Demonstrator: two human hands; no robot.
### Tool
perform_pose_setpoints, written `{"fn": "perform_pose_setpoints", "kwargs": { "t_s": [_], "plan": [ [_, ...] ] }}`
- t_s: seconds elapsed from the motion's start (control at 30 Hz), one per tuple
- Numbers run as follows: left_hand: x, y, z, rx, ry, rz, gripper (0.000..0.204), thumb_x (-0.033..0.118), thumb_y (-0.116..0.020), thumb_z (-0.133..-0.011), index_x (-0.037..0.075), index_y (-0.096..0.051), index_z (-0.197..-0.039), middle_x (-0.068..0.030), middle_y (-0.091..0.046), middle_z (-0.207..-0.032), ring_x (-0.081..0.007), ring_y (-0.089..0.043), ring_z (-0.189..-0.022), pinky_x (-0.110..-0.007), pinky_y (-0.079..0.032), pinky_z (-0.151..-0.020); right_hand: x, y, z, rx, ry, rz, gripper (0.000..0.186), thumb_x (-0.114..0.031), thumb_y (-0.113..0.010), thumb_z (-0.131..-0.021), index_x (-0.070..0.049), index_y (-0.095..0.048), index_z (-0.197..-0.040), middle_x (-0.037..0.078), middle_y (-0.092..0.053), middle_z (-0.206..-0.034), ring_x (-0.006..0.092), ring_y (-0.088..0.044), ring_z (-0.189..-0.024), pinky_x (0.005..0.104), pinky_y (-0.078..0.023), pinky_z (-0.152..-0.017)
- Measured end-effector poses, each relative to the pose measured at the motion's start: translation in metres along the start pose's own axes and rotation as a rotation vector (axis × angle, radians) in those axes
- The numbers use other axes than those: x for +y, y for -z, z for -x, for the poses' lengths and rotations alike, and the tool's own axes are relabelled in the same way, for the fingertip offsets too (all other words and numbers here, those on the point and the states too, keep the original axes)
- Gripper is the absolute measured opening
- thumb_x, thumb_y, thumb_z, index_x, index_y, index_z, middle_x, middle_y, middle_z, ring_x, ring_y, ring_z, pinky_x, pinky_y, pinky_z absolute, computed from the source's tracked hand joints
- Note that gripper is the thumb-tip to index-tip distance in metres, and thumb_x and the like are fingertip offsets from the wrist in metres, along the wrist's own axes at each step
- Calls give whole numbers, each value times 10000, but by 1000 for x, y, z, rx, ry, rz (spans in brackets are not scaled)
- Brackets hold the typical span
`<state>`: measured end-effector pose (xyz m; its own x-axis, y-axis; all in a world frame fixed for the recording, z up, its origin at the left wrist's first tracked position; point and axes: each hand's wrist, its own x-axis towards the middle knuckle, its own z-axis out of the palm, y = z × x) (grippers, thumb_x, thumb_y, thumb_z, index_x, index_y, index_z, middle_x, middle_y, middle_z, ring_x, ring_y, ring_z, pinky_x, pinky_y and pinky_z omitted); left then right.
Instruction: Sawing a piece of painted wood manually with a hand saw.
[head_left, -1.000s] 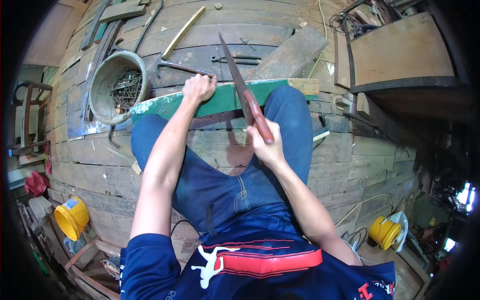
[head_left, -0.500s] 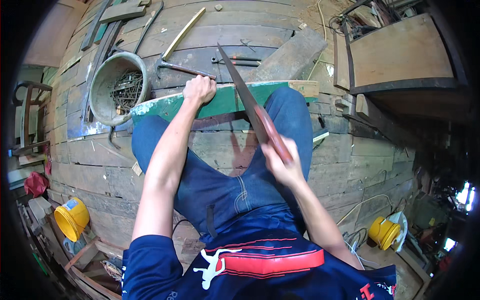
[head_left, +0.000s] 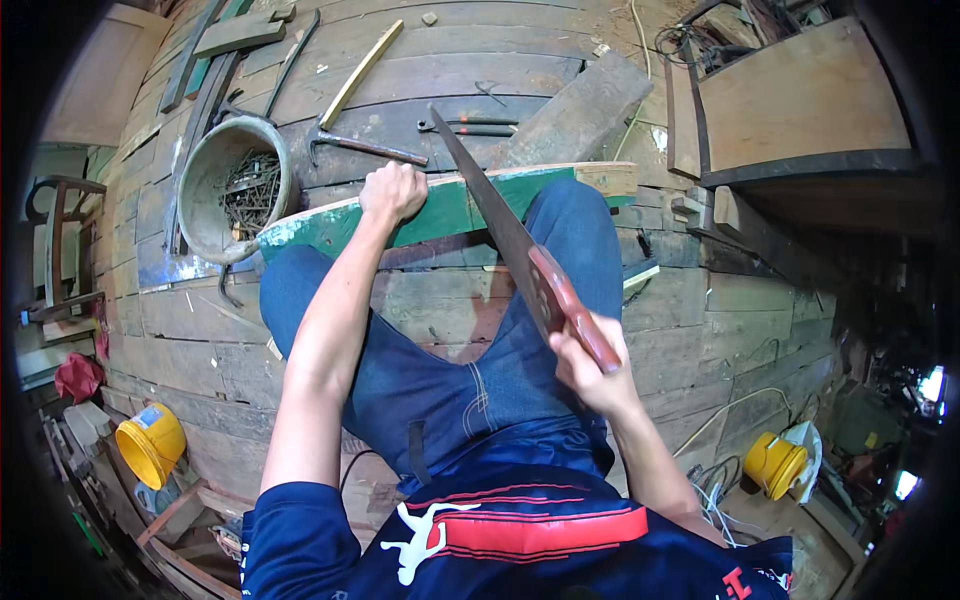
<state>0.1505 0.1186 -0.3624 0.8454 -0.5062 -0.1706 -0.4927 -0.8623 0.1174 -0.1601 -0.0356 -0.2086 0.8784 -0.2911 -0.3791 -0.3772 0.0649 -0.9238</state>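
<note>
My right hand (head_left: 595,368) is wrapped round the reddish wooden handle of a handsaw (head_left: 496,208). The saw's long dark blade slants up to the left and crosses the far edge of a green-painted wooden board (head_left: 435,213). That board lies across my knees, with chipped paint at its left end and bare wood at its right. Pressing on its far edge, left of the blade, my left hand (head_left: 394,190) has its fingers curled over the board; the fingertips are hidden. A hammer (head_left: 372,149) lies on the floor just beyond that hand.
A bucket (head_left: 203,190) of nails (head_left: 252,190) stands at the left. Beyond the board lie pincers (head_left: 478,127), a grey plank (head_left: 585,108) and a narrow wood strip (head_left: 365,70). A wooden cabinet (head_left: 800,100) stands at the right. Yellow buckets (head_left: 150,445) sit on both sides behind.
My right hand has drawn the handsaw back toward me and slightly right, the blade still crossing the board. My left hand stays on the board's edge. The view has shifted slightly.
</note>
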Motion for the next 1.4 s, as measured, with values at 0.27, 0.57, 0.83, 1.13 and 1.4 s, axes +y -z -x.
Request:
{"fn": "perform_pose_setpoints", "kwargs": {
  "t_s": [0.27, 0.57, 0.83, 1.13, 1.4],
  "plan": [
    [9, -8, -15, -26, -28, 10, 441, 361, -459, -898, -3, -701, -844, -277, -670, -891, -434, -676, -828, -505, -536, -799, 35, -34, -105, 139, 145, -108, 152, -52, -590, -815, 32, -502, -723, 66, -476, -577, 129, -453, -553, 330, -387, -534],
    [12, -3, -9, -93, -4, -27, 452, 361, -456, -899, -21, -694, -863, -291, -663, -923, -440, -668, -865, -502, -530, -821, 39, -40, -64, 171, 238, -36, 81, -46, -595, -821, 29, -565, -810, 32, -487, -610, 108, -464, -581, 297, -399, -563],
    [-5, -7, -8, -35, -15, 12, 452, 360, -447, -904, -14, -699, -869, -302, -661, -935, -444, -668, -867, -507, -532, -811, 9, -21, -10, 126, 4, -131, 152, -61, -613, -839, -12, -519, -730, -17, -452, -556, 77, -431, -517, 276, -366, -495],
    [10, 5, -7, -163, -85, -42, 866, 767, -369, -832, -25, -720, -811, -269, -684, -867, -394, -690, -840, -480, -541, -763, -16, 5, -11, 80, -127, -414, 122, -41, -597, -872, -38, -522, -776, -46, -443, -550, 26, -395, -419, 215, -300, -369],
    [34, 9, -3, -188, -45, -170, 1024, 954, -434, -615, 11, -737, -875, -179, -713, -857, -295, -713, -820, -399, -549, -678, -17, 0, -10, 60, -121, -413, 120, -41, -594, -876, -38, -524, -779, -44, -444, -547, 28, -388, -411, 212, -293, -367]
  ]
}}
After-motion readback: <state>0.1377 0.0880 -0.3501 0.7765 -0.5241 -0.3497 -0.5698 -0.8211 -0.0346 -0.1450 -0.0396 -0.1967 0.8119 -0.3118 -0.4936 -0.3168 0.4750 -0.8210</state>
